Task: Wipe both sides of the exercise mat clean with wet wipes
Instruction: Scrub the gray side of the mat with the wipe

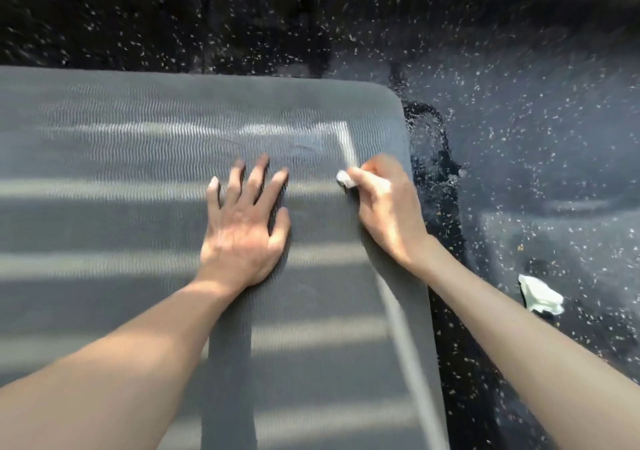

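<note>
My left hand (244, 221) lies flat on the grey mat (104, 207), fingers spread. At its three o'clock my right hand (384, 207) curls round a wet wipe (346, 178) near the mat's right edge (wet streak running to twelve o'clock). A crumpled wipe (540, 295) sits on the speckled floor (519, 103) at four o'clock.

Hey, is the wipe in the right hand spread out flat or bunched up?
Bunched up. The right hand pinches the wipe as a small crumpled wad against the mat.
</note>
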`<state>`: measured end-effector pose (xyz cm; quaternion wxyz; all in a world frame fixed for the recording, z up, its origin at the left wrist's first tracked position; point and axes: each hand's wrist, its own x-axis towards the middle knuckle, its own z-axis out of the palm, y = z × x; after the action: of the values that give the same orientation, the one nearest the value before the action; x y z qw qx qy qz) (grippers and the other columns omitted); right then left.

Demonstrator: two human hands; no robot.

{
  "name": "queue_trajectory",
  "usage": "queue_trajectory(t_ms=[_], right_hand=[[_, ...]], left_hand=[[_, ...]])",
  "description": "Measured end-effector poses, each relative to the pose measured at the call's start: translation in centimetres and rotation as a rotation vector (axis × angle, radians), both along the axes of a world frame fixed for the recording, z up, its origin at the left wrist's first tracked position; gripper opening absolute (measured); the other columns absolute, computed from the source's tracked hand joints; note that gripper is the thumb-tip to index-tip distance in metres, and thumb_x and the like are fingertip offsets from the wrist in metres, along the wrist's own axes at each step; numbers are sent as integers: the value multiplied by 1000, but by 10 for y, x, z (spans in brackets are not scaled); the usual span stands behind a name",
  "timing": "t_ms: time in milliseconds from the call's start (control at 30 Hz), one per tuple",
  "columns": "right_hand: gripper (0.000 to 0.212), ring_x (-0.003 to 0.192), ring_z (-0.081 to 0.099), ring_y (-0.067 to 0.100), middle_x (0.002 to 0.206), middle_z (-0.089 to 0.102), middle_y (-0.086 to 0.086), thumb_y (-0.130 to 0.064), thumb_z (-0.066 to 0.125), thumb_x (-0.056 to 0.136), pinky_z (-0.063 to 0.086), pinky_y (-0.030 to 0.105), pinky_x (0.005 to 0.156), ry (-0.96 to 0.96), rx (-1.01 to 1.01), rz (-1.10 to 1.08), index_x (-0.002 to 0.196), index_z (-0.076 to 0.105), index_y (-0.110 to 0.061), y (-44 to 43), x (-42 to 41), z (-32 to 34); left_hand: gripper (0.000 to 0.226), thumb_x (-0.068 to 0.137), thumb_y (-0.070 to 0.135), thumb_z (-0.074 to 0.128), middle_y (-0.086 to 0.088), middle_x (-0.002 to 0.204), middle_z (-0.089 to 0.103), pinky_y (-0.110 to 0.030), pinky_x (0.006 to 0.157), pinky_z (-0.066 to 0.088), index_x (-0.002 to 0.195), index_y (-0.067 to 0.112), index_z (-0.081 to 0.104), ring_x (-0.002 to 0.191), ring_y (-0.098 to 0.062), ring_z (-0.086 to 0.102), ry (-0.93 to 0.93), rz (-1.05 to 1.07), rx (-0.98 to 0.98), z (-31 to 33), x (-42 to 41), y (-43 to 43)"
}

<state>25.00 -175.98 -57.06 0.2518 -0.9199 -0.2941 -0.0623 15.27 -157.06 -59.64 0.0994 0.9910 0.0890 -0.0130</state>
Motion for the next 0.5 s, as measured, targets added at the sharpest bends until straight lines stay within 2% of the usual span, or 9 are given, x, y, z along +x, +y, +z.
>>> queue_trajectory(t_ms=[33,133,200,333,400,500], right_hand=[[12,72,50,25,77,53,9,2,58,87,44,37,61,19,-6,16,86,69,-1,-6,-12,1],[19,71,49,21,77,54,4,13,66,78,42,31,64,101,-18,112,86,70,-4,-30,-52,7],[15,71,52,27,78,55,9,8,66,79,43,35,62,83,-44,127,87,71,-4,-18,-20,6],[15,70,54,34,76,53,17,2,56,81,42,38,53,-27,-113,-59,82,71,1,26,85,4],[18,69,52,34,76,53,17,2,53,82,44,41,54,-3,-117,-68,82,71,3,22,83,-1],[17,66,53,32,78,56,15,-3,55,81,45,37,52,40,-118,60,83,71,1,-2,38,0]], left_hand=[[58,91,41,32,-4,158,33,-54,116,14,146,24,42,145,-32,26,-4,-2,-1,0,-1,-1],[58,91,41,33,-3,158,34,-54,115,17,145,24,44,145,-32,27,-13,5,-4,3,-1,0],[57,91,41,35,-3,157,35,-53,115,18,144,24,46,144,-32,28,-28,7,-11,4,1,0],[57,90,41,36,-2,157,34,-52,115,19,144,25,46,144,-31,28,-31,12,-9,4,1,1],[57,90,41,36,-2,157,34,-52,116,17,144,26,45,144,-31,27,-26,15,-14,3,2,0],[58,90,42,35,-1,157,33,-51,116,15,145,27,44,144,-31,26,-16,23,-27,4,2,0]])
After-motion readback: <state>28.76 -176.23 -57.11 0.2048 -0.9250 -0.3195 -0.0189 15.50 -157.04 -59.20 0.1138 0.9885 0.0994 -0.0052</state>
